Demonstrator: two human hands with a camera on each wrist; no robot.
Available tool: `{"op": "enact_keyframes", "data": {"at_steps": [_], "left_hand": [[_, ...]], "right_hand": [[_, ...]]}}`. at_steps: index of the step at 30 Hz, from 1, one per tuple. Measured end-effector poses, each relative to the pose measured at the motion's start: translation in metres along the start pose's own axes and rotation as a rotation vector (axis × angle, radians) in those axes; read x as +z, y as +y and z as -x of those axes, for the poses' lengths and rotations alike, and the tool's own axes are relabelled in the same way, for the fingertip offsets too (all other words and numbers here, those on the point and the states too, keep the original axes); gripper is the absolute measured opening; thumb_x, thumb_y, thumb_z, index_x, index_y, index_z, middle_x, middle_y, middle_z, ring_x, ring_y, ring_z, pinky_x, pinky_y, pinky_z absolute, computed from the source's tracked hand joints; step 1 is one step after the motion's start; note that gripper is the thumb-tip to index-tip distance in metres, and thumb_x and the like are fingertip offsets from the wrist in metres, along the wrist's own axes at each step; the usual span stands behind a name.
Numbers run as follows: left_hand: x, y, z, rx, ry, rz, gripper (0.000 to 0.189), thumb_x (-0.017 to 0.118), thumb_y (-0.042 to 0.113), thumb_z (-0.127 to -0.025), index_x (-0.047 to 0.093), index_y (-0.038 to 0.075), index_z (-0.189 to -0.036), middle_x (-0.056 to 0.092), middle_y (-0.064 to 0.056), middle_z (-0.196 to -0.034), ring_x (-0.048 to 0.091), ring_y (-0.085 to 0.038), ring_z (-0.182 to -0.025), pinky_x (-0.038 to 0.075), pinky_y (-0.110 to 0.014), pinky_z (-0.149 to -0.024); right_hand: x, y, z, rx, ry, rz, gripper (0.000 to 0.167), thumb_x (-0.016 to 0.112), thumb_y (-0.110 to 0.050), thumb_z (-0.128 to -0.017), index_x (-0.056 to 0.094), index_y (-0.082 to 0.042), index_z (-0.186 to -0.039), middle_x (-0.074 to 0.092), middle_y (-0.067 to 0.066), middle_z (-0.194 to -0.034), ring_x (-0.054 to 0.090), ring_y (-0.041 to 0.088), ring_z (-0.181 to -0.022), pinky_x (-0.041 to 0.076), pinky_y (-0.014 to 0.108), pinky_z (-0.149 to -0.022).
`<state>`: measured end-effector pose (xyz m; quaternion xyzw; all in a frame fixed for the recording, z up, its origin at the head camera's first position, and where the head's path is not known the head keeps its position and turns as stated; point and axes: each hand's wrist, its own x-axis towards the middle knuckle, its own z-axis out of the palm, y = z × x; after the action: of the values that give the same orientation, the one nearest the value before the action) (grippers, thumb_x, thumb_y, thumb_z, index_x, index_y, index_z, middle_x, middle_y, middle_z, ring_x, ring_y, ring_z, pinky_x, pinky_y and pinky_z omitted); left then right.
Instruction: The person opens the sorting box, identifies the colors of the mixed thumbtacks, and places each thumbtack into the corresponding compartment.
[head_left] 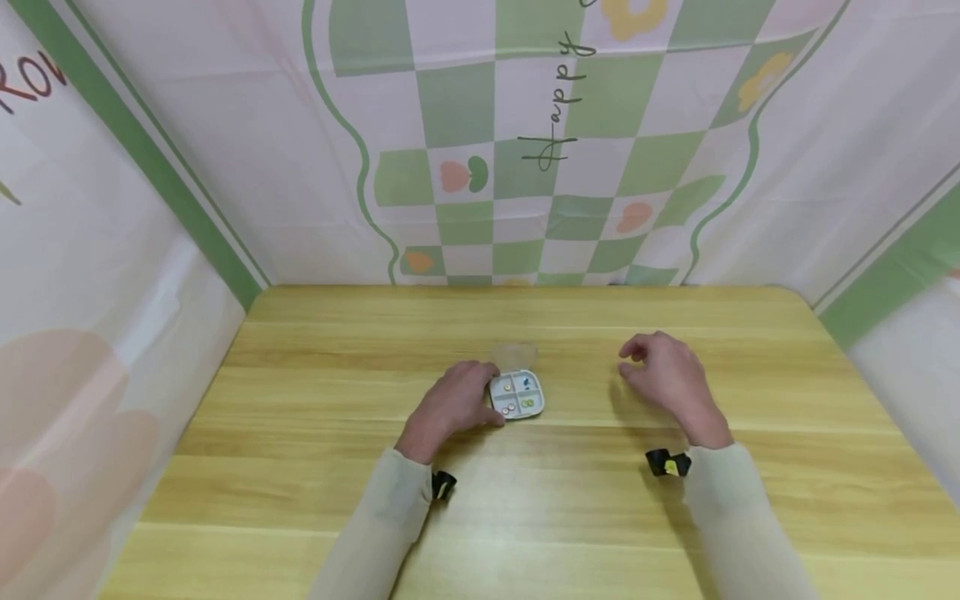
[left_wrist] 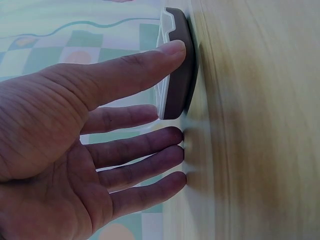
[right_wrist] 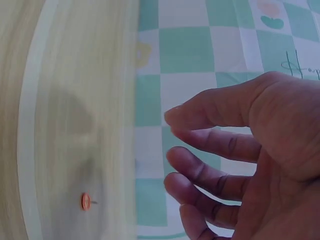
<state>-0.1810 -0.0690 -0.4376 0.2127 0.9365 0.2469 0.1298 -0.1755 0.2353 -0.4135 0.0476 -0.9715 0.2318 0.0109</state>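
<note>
My left hand [head_left: 457,398] grips a small four-compartment case [head_left: 517,395] at its left side, thumb [left_wrist: 172,47] on the dark base and index fingertip at the case's edge. The other left fingers stretch down to the tabletop. The case lies on the table with its see-through lid [head_left: 513,356] folded back. Inside are small bits: blue ones [head_left: 527,383] at the far right, green ones [head_left: 527,403] at the near right, pale ones in the left compartments. To the right, my right hand [head_left: 666,375] hovers with bent, relaxed fingers and nothing visible between them.
On the wooden table [head_left: 585,517], a small orange disc with a thin metal post [right_wrist: 86,201], like a stud earring, lies below the right hand in the right wrist view. A checked curtain [head_left: 525,167] hangs behind the table's far edge, with cloth at both sides.
</note>
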Motion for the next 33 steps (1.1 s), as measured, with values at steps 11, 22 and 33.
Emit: {"op": "enact_keyframes", "data": {"at_steps": [11,22,33], "left_hand": [[-0.001,0.001,0.001,0.001,0.003,0.003,0.066,0.090,0.023,-0.080,0.060,0.001,-0.134,0.065,-0.010,-0.122,0.058,-0.024,-0.108,0.047,-0.040,-0.098],[0.000,0.001,0.001,0.006,0.002,0.009,0.065,0.090,0.023,-0.080,0.060,0.001,-0.134,0.065,-0.010,-0.120,0.059,-0.024,-0.107,0.048,-0.040,-0.097],[-0.001,0.002,0.002,-0.001,0.000,0.013,0.065,0.090,0.023,-0.079,0.061,0.001,-0.133,0.066,-0.009,-0.119,0.059,-0.023,-0.105,0.048,-0.039,-0.095]], "right_hand": [[-0.011,0.017,0.000,0.088,-0.139,0.018,0.025,0.066,-0.018,-0.094,0.070,0.002,-0.109,0.065,0.025,-0.111,0.060,0.042,-0.101,0.047,0.058,-0.083],[-0.014,0.032,0.003,0.161,-0.243,0.054,0.017,0.067,-0.013,-0.086,0.072,-0.001,-0.097,0.069,0.016,-0.096,0.058,0.026,-0.076,0.047,0.041,-0.065],[-0.012,0.035,0.001,0.200,-0.287,0.079,0.010,0.066,-0.010,-0.084,0.073,-0.006,-0.090,0.068,0.012,-0.091,0.056,0.025,-0.074,0.044,0.039,-0.061]]}}
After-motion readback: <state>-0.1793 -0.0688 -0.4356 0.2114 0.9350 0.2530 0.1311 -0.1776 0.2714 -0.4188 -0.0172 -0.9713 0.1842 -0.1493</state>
